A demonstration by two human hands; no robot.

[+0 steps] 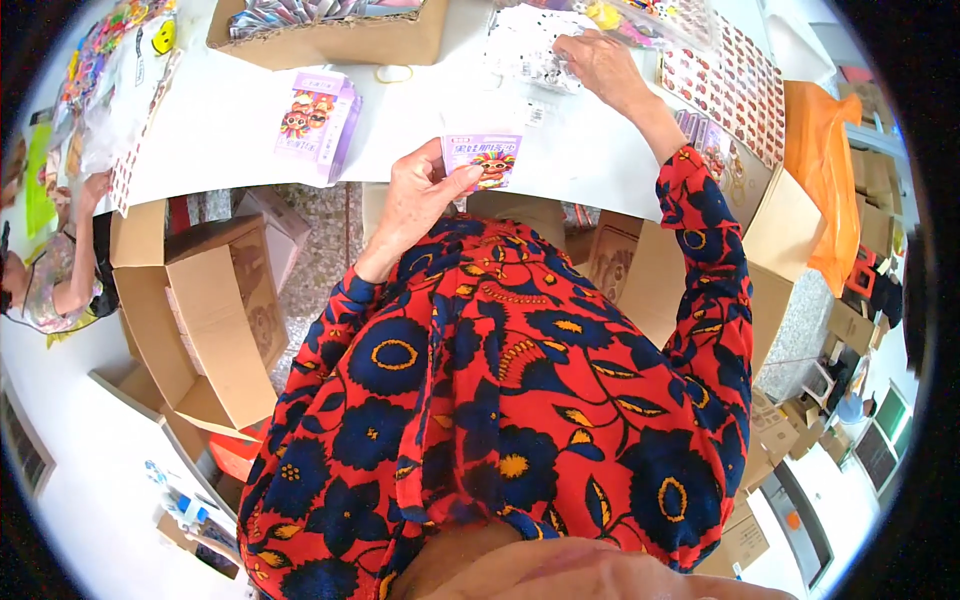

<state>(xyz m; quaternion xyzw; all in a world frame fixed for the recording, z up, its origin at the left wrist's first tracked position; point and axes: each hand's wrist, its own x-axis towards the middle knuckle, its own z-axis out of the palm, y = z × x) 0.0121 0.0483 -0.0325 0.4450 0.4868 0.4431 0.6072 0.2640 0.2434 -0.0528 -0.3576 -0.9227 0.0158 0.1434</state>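
A small purple packet (484, 158) with a cartoon face on it sits at the near edge of the white worktop (230, 130). It is held flat-on to the camera, with its long side running left to right, and its picture side faces up. The left hand (415, 195) holds it by the lower left corner, with the thumb pressed on the front and the other fingers curled behind. The right hand (597, 62) is stretched out far across the worktop, well apart from the packet. Its fingers are bent down and pinch at a clear bag of small black and white bits (530, 50). Both arms wear sleeves of red cloth with big dark blue flowers. To the left of the packet, a purple box (318, 122) with the same kind of cartoon face lies on the worktop, tilted a little. A yellowish rubber band (394, 73) lies near it, just in front of a big brown cardboard box (330, 35) at the far edge. To the right lies a sheet of small red stickers (735, 85), and next to that an orange bag (825, 170). Under the worktop, on the left, stands an open cardboard box (200, 320). Another person (60, 260) is at the far left edge.
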